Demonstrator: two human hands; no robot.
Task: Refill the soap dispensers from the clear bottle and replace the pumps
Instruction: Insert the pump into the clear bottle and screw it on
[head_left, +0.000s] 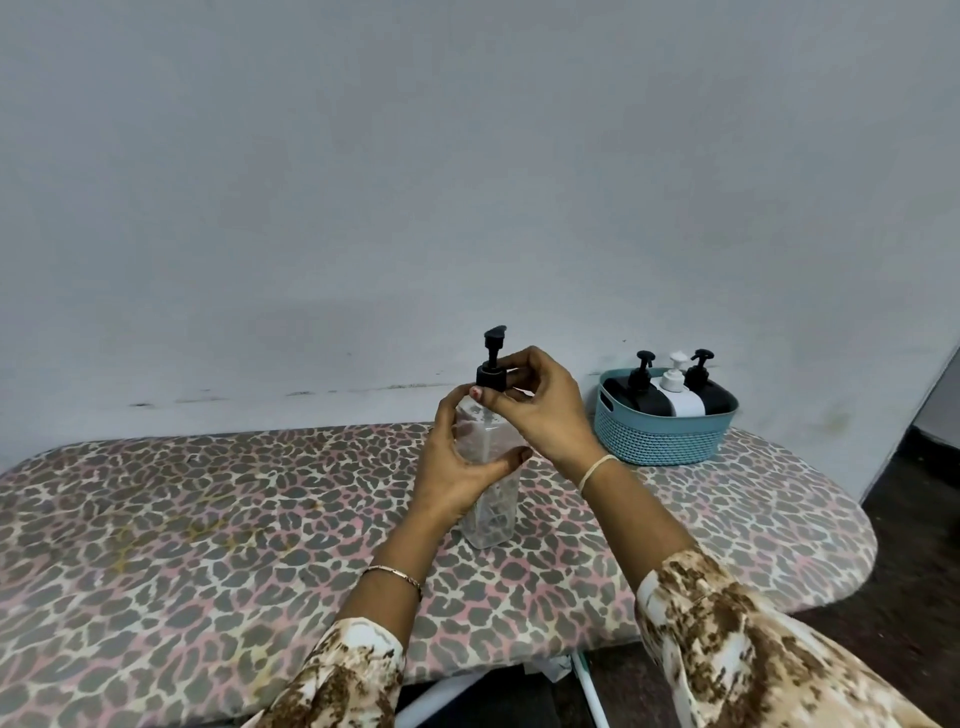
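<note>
A person's two hands worked at a clear bottle (488, 519) that stood upright on a leopard-print counter (182, 519), near its middle and in front of a pale wall (467, 182). The left hand (457, 467) was wrapped round the bottle's body, fingers on the far side and thumb across the near face. The right hand (540, 410) pinched the collar of the black pump (491, 376) at the bottle's neck, with thumb and fingertips curled on it; the pump's nozzle rose above both hands. To the far right, a teal woven basket (660, 441) sat on the counter, well apart from the bottle, holding three soap dispensers side by side: a black one (631, 392), a white one (678, 397) and another black one (709, 389), each with its pump on. Any label on them was too small to read.
</note>
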